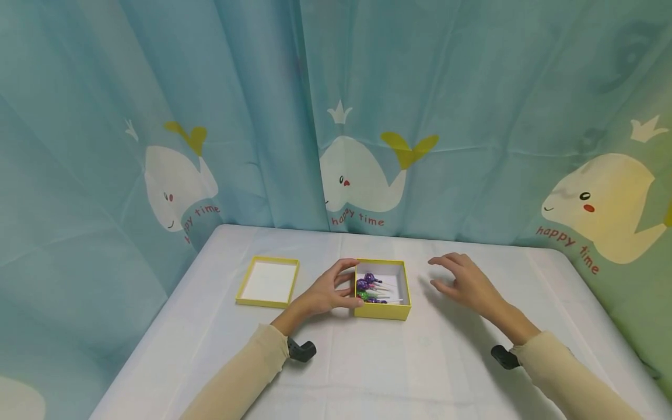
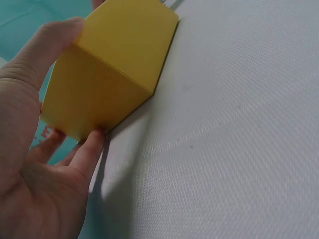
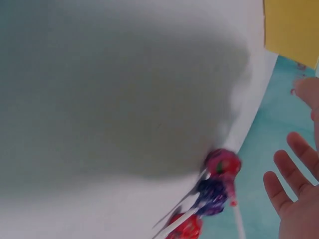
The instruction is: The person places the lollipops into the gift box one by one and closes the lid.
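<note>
While the left hand (image 1: 322, 293) grips the left side of the box (image 1: 382, 312), thumb at its near corner, the lollipops (image 1: 362, 285) lie inside, bunched toward that hand. Apart to the right hangs the right hand (image 1: 469, 284), fingers loosely spread; its wrist view shows blurred lollipops (image 3: 212, 196) whose place I cannot tell. Left of the left hand lies the lid (image 1: 269, 282).

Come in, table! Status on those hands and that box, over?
Left hand grips yellow box; right hand empty, to its right. Lollipops inside box. Lid off left, seemingly not in the way.
</note>
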Demonstrator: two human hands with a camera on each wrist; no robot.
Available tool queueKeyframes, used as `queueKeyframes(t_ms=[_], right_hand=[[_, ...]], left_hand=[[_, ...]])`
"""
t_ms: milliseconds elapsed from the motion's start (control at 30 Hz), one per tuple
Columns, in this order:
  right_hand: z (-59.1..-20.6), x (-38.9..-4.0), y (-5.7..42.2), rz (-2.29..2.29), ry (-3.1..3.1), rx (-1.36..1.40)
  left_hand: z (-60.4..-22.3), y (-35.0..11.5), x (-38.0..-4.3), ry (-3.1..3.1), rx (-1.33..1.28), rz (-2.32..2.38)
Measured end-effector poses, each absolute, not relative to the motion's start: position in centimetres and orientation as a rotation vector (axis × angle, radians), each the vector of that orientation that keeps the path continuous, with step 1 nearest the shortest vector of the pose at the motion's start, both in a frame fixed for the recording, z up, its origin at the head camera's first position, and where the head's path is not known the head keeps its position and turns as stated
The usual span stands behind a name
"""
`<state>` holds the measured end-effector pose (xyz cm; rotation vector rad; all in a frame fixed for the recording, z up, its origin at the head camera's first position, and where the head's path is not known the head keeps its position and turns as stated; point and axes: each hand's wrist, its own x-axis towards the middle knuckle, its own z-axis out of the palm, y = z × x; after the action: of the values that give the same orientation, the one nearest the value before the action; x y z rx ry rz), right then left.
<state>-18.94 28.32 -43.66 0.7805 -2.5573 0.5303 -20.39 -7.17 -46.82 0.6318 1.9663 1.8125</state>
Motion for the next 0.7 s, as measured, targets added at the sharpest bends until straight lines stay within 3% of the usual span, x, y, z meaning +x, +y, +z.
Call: queueKeyframes(t_ms=[700], right_hand=[[-44.4, -18.0, 31.9, 0.346, -2.647, 0.761]], left_hand=[[-46.9, -7.2, -20.5, 1.948, 0.627, 1.825]])
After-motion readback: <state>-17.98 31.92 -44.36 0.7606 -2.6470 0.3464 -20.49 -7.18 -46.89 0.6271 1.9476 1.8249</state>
